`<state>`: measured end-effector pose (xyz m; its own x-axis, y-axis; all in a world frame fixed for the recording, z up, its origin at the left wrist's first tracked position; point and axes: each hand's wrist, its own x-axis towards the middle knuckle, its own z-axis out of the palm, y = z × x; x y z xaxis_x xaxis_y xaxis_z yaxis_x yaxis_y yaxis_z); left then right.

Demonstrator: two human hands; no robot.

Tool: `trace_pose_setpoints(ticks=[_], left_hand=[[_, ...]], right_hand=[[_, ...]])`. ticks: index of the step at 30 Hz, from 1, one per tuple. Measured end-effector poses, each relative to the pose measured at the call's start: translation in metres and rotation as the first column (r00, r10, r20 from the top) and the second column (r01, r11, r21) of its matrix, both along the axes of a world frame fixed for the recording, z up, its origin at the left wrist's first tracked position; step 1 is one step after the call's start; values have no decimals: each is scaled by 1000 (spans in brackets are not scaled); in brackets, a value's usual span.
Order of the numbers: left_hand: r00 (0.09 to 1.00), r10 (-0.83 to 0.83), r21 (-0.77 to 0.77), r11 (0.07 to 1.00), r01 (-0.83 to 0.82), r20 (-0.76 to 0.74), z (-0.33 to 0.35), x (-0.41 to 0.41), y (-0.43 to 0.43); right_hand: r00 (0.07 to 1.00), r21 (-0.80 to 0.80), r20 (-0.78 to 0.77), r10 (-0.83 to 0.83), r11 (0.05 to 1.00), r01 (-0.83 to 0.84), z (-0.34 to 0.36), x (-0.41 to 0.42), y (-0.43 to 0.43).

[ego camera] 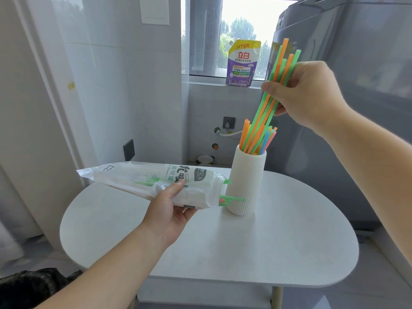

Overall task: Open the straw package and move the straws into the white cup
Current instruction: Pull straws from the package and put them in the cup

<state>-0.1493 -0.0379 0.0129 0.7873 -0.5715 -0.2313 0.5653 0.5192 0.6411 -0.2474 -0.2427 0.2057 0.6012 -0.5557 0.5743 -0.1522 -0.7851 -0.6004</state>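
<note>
A ribbed white cup stands upright on the white oval table, with several coloured straws in it. My right hand is above and right of the cup, shut on a bundle of green and orange straws whose lower ends reach into the cup's mouth. My left hand holds the white straw package just left of the cup, lying roughly level above the table. Its open end faces the cup, and a few green and orange straw tips stick out of it.
A purple and yellow detergent pouch stands on the window sill behind the table. A grey appliance rises at the right, close behind my right hand. A tiled wall with sockets and a pipe is at the back. A black bag lies at the lower left.
</note>
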Motion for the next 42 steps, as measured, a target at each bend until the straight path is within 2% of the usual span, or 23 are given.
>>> trace_pose_setpoints(ticks=[6,10,15,19,21,23,25,27,28,30,33,35,37,40,42], left_hand=[[1000,-2,10,1000,2,10,0,0,1],[1000,-8,27,1000,8,16,-1,1,1],[1000,-15,34,999,14,22,-1,1,0],[999,-18,33,999,17,30,-1,1,0],[999,-19,32,999,18,32,-1,1,0],[999,-19,33,999,18,31,-1,1,0],[999,-17,30,999,16,28,0,0,0],[999,-17,29,999,17,26,0,0,-1],[999,-21,29,999,20,29,0,0,-1],[999,-25,34,999,24,36,-1,0,0],[999,-24,37,999,23,46,-2,1,0],[998,-30,40,999,27,60,-3,2,0],[997,-36,46,998,32,75,-3,2,0],[995,-29,67,998,23,100,-4,2,-1],[992,-39,77,997,29,124,-4,-1,-3]], right_hand=[[992,58,-128,-6,998,13,-24,17,-12],[980,-26,-197,-22,1000,17,-50,26,-19],[980,-118,-175,-90,991,70,-70,35,-26],[999,-32,-53,8,999,-10,-63,33,-25],[997,-100,-53,52,993,-57,-58,30,-21],[987,-226,-144,64,969,-96,-57,30,-17],[945,-384,-326,3,913,-136,-61,31,-15],[869,-455,-487,-84,874,-171,-69,30,-15],[850,-460,-516,-107,872,-169,-72,28,-15],[879,-468,-467,-95,870,-154,-71,25,-12],[977,-526,-199,-83,850,-35,-64,15,-3],[999,-477,35,-36,878,49,-66,2,13],[985,-334,157,67,943,-11,-76,-13,34],[991,43,54,121,991,-124,-105,-28,61],[989,358,-4,148,924,-137,-132,-33,65]])
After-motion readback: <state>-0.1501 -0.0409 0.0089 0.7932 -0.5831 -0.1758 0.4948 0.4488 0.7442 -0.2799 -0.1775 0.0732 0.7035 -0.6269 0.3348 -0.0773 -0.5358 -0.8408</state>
